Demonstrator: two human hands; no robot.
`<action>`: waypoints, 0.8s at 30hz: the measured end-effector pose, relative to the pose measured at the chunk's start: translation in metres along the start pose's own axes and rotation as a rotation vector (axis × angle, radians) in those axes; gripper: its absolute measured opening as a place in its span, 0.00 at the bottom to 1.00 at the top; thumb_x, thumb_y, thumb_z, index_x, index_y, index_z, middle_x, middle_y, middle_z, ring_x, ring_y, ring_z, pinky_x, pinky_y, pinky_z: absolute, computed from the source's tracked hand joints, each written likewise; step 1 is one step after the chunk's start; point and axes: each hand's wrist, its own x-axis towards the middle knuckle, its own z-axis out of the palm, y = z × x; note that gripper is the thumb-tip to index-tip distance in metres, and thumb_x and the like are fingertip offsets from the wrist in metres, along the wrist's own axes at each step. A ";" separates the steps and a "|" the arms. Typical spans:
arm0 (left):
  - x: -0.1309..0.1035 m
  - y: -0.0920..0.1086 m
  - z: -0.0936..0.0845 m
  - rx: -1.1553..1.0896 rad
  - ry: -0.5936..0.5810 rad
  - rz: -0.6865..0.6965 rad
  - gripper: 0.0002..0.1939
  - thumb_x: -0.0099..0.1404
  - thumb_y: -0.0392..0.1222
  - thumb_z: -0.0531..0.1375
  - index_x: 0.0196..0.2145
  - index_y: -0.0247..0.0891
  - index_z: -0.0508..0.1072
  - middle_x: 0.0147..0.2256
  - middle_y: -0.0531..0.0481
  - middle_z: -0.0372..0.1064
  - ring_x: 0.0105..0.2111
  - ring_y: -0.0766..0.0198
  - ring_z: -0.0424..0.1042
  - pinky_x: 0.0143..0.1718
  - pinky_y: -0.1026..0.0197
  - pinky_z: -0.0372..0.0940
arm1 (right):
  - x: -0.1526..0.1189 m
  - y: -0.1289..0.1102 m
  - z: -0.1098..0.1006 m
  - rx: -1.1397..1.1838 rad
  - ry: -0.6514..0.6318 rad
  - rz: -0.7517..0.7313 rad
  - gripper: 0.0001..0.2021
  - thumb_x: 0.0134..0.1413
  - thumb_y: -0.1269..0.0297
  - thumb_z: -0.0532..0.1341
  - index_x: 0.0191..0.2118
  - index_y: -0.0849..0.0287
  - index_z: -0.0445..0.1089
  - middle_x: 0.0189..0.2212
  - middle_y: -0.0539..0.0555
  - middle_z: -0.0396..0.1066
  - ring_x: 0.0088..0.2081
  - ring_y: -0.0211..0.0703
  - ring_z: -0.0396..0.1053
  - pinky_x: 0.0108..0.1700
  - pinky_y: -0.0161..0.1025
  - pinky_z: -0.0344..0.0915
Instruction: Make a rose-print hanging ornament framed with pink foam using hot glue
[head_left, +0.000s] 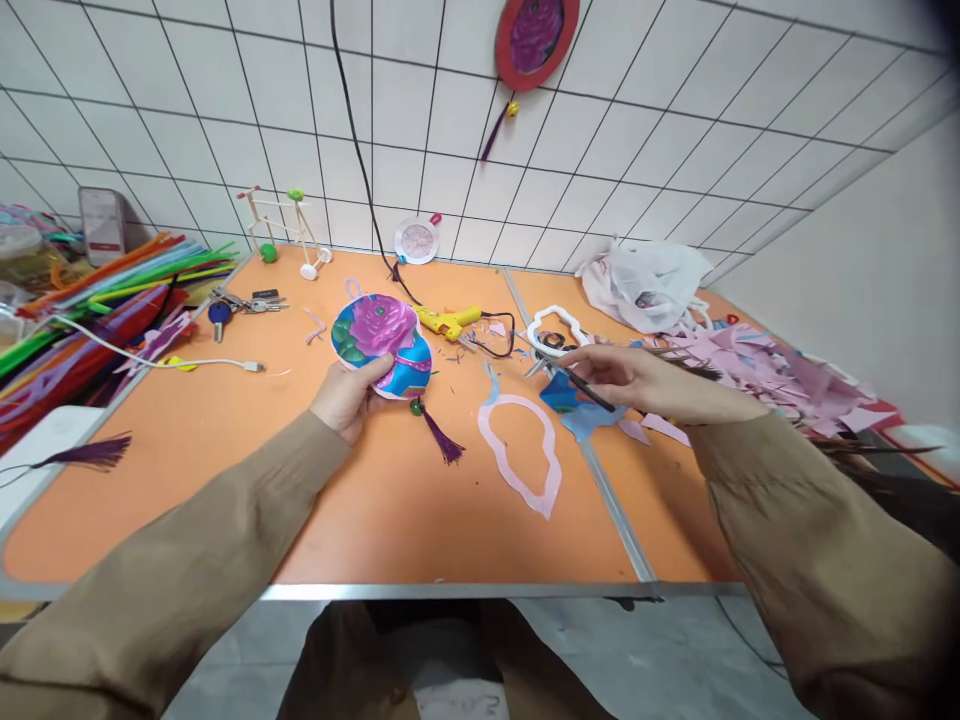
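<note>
My left hand [351, 398] is closed on the lower left edge of a flower-patterned fan piece [382, 345], blue with a large pink flower. From its bottom hang a green bead [417, 407] and a purple tassel [442, 437]. On the right, my right hand [611, 378] pinches a dark, slim tool [591, 390], whose kind I cannot make out, above blue scraps [574, 400]. A white scalloped frame [556, 312] lies just beyond that hand. Nearer me, between the hands, lies a pink wavy-edged paper outline [553, 482].
A yellow glue gun [454, 322] with a black cable lies behind the fan piece. Colourful pipe cleaners [112, 300], keys [219, 315] and a white cable [187, 365] are left. Pink scraps [780, 375] and a plastic bag [645, 280] are right.
</note>
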 end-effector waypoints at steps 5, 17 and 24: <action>-0.001 0.006 0.002 0.011 -0.058 -0.004 0.20 0.51 0.37 0.73 0.42 0.34 0.78 0.40 0.42 0.81 0.35 0.51 0.80 0.32 0.53 0.79 | 0.017 0.000 0.028 0.280 -0.118 -0.088 0.32 0.47 0.47 0.68 0.56 0.58 0.66 0.41 0.58 0.71 0.40 0.45 0.70 0.42 0.43 0.68; -0.008 0.016 0.009 0.051 -0.101 -0.038 0.19 0.55 0.34 0.69 0.46 0.33 0.76 0.35 0.42 0.81 0.30 0.52 0.81 0.29 0.54 0.79 | 0.029 -0.028 0.073 0.743 -0.286 -0.477 0.32 0.52 0.38 0.63 0.52 0.59 0.65 0.30 0.51 0.68 0.28 0.41 0.67 0.34 0.40 0.64; -0.012 0.020 0.011 0.079 -0.119 -0.050 0.16 0.56 0.35 0.69 0.44 0.31 0.76 0.34 0.40 0.81 0.28 0.52 0.81 0.26 0.56 0.78 | 0.030 -0.022 0.087 0.673 -0.388 -0.628 0.30 0.53 0.39 0.63 0.50 0.62 0.71 0.35 0.58 0.73 0.34 0.43 0.67 0.37 0.39 0.60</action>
